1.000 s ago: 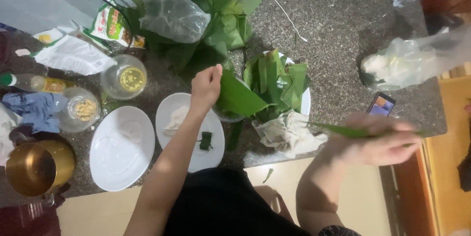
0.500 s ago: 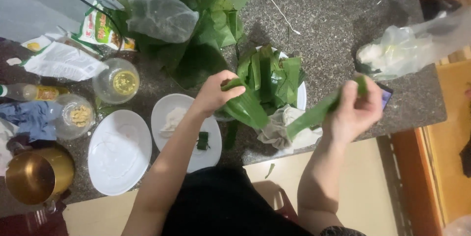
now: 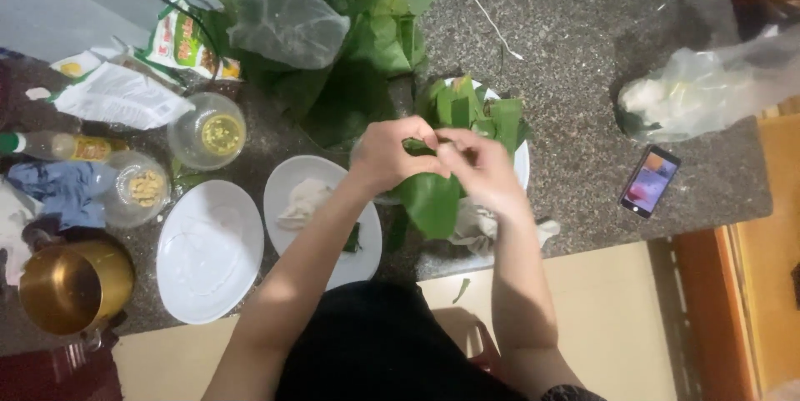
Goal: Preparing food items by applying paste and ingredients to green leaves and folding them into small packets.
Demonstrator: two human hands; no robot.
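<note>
Hands meet over a green leaf above the counter [image 3: 583, 118].
Left hand [image 3: 390, 155] and right hand [image 3: 479, 169] touch at the fingertips, fingers curled shut on the folded leaf [image 3: 431, 199], which hangs just in front of a white plate of cut leaves [image 3: 471, 108]; a phone [image 3: 649, 181] lies well apart to the right.

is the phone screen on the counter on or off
On. The phone lies face up on the stone counter, its screen glowing with pink and blue colours, right of the right hand.
</note>
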